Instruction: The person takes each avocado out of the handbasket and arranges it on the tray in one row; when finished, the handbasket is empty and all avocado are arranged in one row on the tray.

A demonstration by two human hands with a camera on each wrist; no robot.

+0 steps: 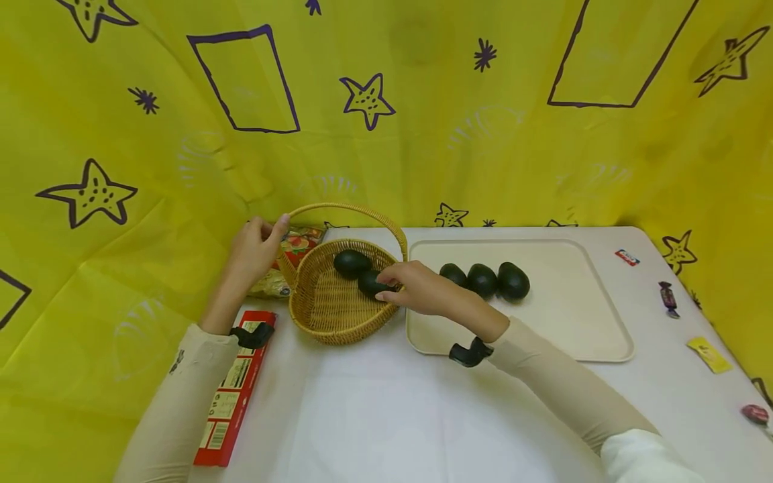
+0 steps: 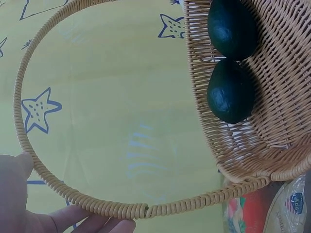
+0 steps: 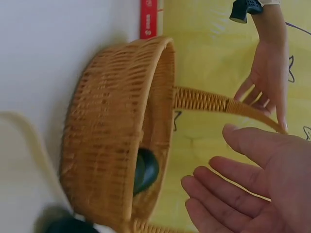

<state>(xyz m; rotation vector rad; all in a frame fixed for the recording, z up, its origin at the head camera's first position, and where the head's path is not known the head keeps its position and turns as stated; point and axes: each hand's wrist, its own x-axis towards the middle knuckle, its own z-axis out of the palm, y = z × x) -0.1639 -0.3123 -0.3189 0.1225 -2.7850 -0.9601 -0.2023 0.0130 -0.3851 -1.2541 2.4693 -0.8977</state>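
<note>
My left hand (image 1: 253,251) grips the woven handle (image 1: 356,209) of a wicker basket (image 1: 338,333), its thumb and fingers on either side of the handle in the left wrist view. Two dark green avocados lie inside: a farther avocado (image 1: 350,263) and a nearer avocado (image 1: 370,284), touching each other in the left wrist view. Over the basket's right rim reaches my right hand (image 1: 419,288), close to the nearer avocado. In the right wrist view its fingers (image 3: 233,194) are spread and hold nothing. Three avocados (image 1: 482,280) sit in a row on a cream tray (image 1: 580,308).
A red box (image 1: 235,389) lies left of the basket beside my left forearm. Colourful food packets (image 1: 298,245) stand behind the basket's left side. Along the table's right edge lie several small wrapped sweets (image 1: 668,299). Yellow patterned cloth (image 1: 417,154) hangs behind.
</note>
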